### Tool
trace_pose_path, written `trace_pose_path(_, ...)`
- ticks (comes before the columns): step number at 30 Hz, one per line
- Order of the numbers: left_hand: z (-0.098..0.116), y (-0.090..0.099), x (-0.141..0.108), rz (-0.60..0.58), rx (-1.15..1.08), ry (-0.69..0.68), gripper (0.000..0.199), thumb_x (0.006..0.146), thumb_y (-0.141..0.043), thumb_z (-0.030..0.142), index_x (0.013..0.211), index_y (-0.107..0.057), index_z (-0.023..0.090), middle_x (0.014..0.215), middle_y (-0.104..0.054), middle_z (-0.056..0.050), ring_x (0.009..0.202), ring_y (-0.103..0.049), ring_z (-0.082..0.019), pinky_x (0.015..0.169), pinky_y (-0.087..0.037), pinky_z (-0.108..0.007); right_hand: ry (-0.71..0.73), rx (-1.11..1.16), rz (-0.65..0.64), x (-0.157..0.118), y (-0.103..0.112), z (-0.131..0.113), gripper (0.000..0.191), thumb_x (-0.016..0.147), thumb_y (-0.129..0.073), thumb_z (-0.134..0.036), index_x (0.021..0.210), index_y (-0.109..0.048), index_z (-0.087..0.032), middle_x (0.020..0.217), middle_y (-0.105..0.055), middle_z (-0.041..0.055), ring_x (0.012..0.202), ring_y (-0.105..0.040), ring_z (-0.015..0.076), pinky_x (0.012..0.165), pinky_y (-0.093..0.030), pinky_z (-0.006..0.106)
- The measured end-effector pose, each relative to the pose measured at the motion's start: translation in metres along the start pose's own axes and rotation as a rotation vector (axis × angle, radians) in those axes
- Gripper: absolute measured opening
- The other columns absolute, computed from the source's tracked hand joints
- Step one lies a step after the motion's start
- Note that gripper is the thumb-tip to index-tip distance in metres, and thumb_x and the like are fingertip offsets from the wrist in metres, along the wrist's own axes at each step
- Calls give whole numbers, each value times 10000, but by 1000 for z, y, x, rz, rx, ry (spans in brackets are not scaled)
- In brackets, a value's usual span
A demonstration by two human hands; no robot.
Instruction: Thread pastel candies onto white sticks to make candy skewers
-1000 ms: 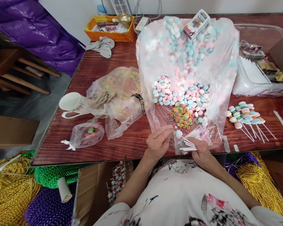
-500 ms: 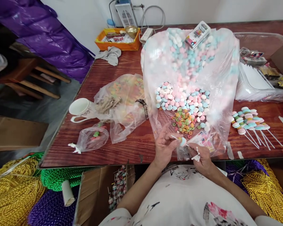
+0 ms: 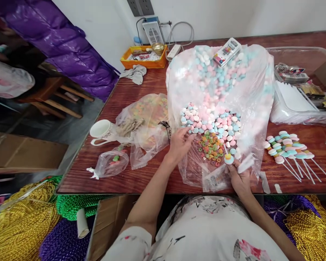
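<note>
My left hand reaches over the lower left part of a pile of pink, white and blue marshmallow-like sweets, its fingers apart at the pile's edge. Beside it lies a heap of small coloured rings, orange, green, yellow and red. My right hand is closed on a white stick that points up, threaded with a blue sweet and a yellow ring on top. A blurred bunch of white sticks also sits in that hand. Finished-looking skewers of sweets lie to the right.
A large clear bag of sweets spreads behind the piles, with a small printed pack on it. A clear plastic bin stands right. At left are a white mug, a bag of rings and an orange tray.
My left hand has let go of the stick and moved up and left to the sweets. My right hand now holds the stick upright, slightly further right. The view has shifted a little.
</note>
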State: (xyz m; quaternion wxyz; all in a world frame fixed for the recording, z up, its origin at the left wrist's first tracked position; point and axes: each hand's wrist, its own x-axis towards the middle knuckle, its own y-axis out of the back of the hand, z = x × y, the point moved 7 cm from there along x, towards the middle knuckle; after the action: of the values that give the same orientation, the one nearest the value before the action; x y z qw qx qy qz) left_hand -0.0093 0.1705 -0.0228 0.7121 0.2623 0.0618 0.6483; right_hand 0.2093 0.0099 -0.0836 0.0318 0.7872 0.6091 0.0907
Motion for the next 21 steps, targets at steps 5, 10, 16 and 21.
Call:
trace_pose_path(5, -22, -16, 51, -129, 311, -59, 227, 723, -735, 233, 942, -754, 176, 928, -718, -57, 896, -639, -215, 870, -500, -369, 54, -78, -39, 1, -4, 2, 308, 976, -501, -351, 694, -540, -234, 603, -519, -10, 548, -479, 169, 539, -389, 313)
trace_pose_path(10, -44, -3, 44, -79, 7, 231, 169, 698, -742, 276, 807, -748, 146, 641, -647, 22, 540, -562, -116, 561, -463, -248, 166, -115, -29, 0, -3, -11, 320, 973, -492, -314, 664, -500, -231, 576, -499, -18, 512, -468, 153, 502, -398, 293)
trace_pose_path(16, -26, 3, -24, -110, -488, 454, 302, 639, -838, 300, 875, -751, 132, 678, -717, -12, 599, -666, -141, 596, -543, -253, 255, -190, -42, -1, -3, -18, 226, 950, -476, -215, 746, -572, -228, 580, -519, -16, 501, -479, 143, 487, -413, 278)
trace_pose_path(21, -7, 1, -67, -82, -868, 601, 342, 615, -888, 276, 909, -764, 152, 839, -773, -55, 690, -727, -151, 675, -582, -241, 371, -254, -102, -7, -11, -24, 262, 873, -438, -81, 979, -635, -217, 655, -613, -7, 539, -562, 148, 541, -483, 272)
